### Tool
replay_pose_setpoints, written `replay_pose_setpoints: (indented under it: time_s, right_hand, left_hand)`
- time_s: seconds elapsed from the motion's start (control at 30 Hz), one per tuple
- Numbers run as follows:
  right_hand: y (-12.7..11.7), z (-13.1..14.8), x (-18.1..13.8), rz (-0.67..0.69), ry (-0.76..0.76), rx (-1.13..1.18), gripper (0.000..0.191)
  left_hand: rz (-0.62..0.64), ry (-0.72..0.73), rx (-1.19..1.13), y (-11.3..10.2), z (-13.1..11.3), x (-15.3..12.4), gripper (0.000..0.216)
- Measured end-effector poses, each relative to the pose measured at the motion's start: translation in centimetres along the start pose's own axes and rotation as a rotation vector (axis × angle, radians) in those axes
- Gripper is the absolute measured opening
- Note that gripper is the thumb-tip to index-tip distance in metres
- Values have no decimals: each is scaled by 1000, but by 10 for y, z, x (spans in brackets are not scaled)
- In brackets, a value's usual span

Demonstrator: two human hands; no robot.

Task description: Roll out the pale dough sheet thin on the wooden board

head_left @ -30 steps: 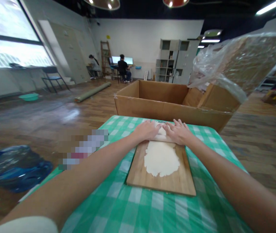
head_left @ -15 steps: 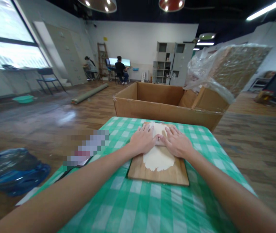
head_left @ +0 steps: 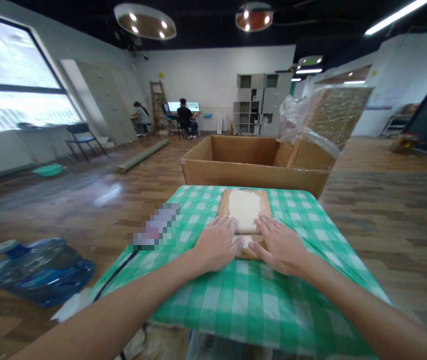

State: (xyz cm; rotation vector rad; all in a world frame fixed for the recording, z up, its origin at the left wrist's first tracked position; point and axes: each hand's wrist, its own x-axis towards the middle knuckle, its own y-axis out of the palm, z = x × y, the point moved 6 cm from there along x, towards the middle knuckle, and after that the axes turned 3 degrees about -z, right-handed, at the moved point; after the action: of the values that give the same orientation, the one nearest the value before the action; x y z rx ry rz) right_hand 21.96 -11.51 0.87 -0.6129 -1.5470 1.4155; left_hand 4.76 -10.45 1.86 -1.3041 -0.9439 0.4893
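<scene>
Seen from the head-worn camera, a person's left hand (head_left: 216, 243) and right hand (head_left: 283, 245) press on a pale rolling pin (head_left: 246, 228) laid across a sheet of dough (head_left: 244, 205) in an open workspace. The fingers of both hands lie extended and slightly spread rather than clenched, thumbs angled inward without meeting; whether any fingertips curl around the rolling pin cannot be told. One hand sits toward each end, a placing that probably evens the pressure from side to side. The dough lies on a wooden cutting board (head_left: 265, 202), most of it beyond the rolling pin, a smaller patch showing on the near side between the thumbs. The cutting board, its long side pointing away from the person, seems set to give a straight path outward over a firm surface. It rests on a desk (head_left: 201, 310) covered in green-and-white check. To its left, well apart from the dough, lies a pixelated object (head_left: 156, 226) with a black cable (head_left: 117, 272), perhaps put there to leave the hands room.
</scene>
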Motion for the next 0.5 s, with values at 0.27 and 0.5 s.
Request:
replay_pose_setpoints:
  time_s: [0.27,0.5]
  right_hand:
    - [-18,15,-27,-32,5,8,83]
    - [-11,20,-47,-74,-55,7,73]
  left_hand:
    - [12,-24,8,-11,-6,-21,52]
    - [-10,2,32,-9,-8,-39,63]
